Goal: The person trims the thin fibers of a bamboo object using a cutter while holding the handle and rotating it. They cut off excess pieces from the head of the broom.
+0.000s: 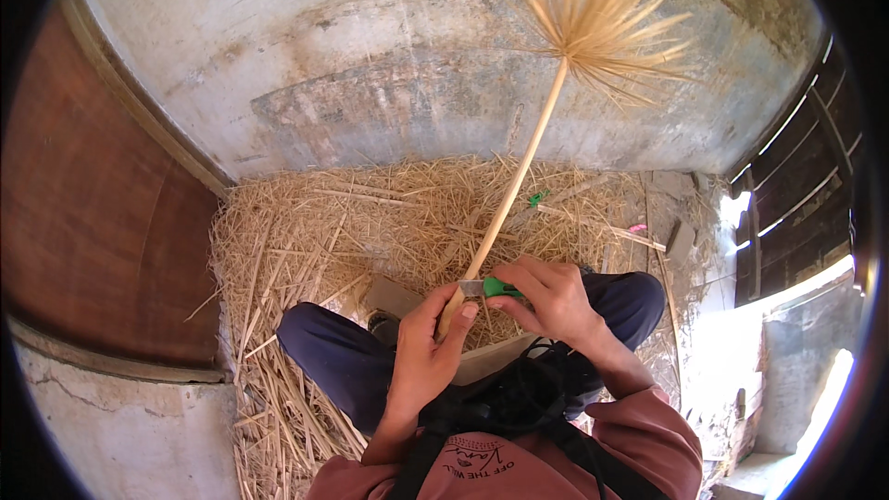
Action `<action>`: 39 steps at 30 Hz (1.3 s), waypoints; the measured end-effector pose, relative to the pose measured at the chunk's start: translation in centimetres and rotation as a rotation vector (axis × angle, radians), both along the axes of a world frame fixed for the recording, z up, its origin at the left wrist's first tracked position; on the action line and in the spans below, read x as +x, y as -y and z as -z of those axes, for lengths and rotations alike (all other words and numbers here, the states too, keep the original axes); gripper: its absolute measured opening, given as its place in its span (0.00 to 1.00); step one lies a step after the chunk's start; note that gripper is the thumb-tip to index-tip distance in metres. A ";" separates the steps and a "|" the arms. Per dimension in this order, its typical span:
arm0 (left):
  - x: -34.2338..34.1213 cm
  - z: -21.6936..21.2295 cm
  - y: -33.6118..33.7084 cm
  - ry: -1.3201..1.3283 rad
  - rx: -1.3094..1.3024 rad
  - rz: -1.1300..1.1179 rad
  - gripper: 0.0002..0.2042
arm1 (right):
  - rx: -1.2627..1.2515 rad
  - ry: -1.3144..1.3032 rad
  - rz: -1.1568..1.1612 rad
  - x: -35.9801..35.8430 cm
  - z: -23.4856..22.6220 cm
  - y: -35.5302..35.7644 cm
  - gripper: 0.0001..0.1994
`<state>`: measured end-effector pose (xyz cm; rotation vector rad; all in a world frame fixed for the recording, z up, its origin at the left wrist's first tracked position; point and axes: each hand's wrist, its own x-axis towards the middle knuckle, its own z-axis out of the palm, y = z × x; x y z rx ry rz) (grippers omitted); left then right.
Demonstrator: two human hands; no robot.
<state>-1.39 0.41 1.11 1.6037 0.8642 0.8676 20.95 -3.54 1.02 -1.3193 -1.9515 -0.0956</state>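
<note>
A slender pale stick (523,168) slanted from between the person's knees toward the far right, its far end spread into a fanned fibre tuft (602,42) in front of the stained wall (370,65). That end looked finished: the fibres flared from a single point, and the shaft below them seemed bare and fairly smooth. The near end appeared to be the part in work, and any trimming left probably lay there, though the fingers hid much of it.

The left hand (428,352) gripped this near end between thumb and fingers. The right hand (554,301) was closed round a green-handled knife (501,287), whose short blade lay across the stick, seemingly touching it, just beyond the left thumb. How deep it cut could not be told.

Loose straw (287,417) covered the floor all around. Farther off lay a green scrap (538,198) and, to the right, a pink scrap (638,228). A brown door panel (102,194) stood at left.
</note>
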 end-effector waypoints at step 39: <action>0.4 -0.2 0.7 -0.153 0.249 -0.149 0.13 | 0.055 -0.008 0.123 0.4 -0.2 -0.9 0.12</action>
